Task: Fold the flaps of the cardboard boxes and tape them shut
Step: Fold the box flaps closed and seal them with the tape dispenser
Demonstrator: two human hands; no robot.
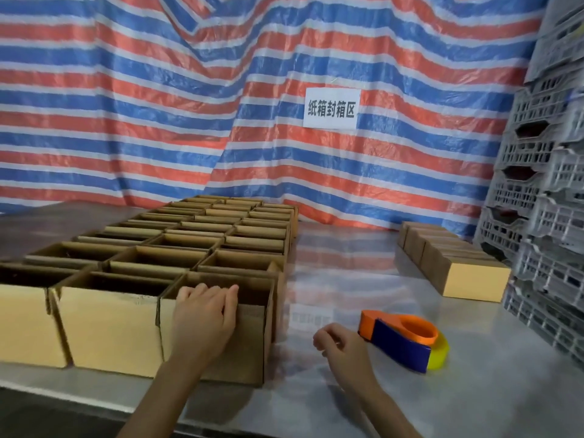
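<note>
Several open cardboard boxes stand in rows on the left half of a metal table. My left hand grips the near rim of the front-right open box, fingers hooked over its edge. My right hand hovers over the table to the right of that box, fingers loosely curled, holding nothing. An orange and blue tape dispenser with a yellowish roll lies on the table just right of my right hand, apart from it.
A row of closed boxes lies at the right back. Grey plastic crates are stacked along the right edge. A striped tarp with a white paper sign hangs behind the table.
</note>
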